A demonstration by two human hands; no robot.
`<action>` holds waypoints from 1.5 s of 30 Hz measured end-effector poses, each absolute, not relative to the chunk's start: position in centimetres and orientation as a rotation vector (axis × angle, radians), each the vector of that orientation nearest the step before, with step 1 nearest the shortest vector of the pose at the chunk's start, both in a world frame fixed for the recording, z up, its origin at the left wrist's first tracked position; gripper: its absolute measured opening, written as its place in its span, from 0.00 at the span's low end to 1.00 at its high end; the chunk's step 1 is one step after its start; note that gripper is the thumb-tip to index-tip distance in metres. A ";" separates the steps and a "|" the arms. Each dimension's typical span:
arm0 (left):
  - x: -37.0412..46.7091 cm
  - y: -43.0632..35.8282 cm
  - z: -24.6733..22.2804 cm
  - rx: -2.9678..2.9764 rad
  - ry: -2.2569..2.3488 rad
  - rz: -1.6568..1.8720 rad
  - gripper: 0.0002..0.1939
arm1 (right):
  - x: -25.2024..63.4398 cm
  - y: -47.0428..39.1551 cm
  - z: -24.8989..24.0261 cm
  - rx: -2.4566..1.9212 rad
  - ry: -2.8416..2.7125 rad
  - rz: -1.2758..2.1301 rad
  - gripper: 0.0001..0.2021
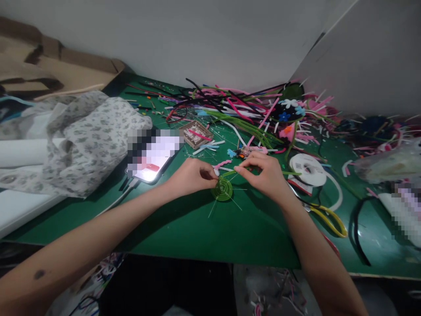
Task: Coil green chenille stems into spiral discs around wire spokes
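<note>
A round green coil [222, 190] with thin pale wires sticking out around it is in the middle, above the green table. My left hand [197, 175] pinches the coil at its upper left edge. A green pipe cleaner [292, 173] runs from near the coil through my right hand [259, 171] and out to its right. The fingers of my right hand are closed on this strip, just to the upper right of the coil.
A phone [154, 158] with a cable lies left, beside floral cloth [88, 131]. Behind are a small bead box [196, 134] and many coloured pipe cleaners [243, 118]. To the right are a white spool [307, 170] and yellow-handled scissors [332, 221].
</note>
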State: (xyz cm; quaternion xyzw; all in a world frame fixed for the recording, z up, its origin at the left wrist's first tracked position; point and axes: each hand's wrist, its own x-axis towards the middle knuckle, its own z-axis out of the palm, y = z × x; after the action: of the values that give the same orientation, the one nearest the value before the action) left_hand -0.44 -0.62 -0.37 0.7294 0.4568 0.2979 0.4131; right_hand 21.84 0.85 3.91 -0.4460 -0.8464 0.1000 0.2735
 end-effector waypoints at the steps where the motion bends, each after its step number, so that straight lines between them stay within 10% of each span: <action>1: -0.4 -0.6 -0.4 1.827 1.141 0.749 0.05 | 21.8 0.9 3.9 -1.213 -2.266 0.300 0.08; 22: -0.3 -0.6 -0.3 1.839 1.178 0.743 0.04 | 24.2 0.6 4.5 -1.304 -2.298 1.100 0.14; 45: -0.2 -0.3 -0.9 1.823 1.169 0.752 0.04 | 23.2 -0.5 0.0 -0.832 -2.521 -0.148 0.10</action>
State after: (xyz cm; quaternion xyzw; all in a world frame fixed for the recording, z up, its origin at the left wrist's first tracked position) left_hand -0.23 -0.34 -0.90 0.7246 0.4647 0.2988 0.4120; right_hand 23.17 -0.45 -0.03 -0.3040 -0.9207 -0.0540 0.2388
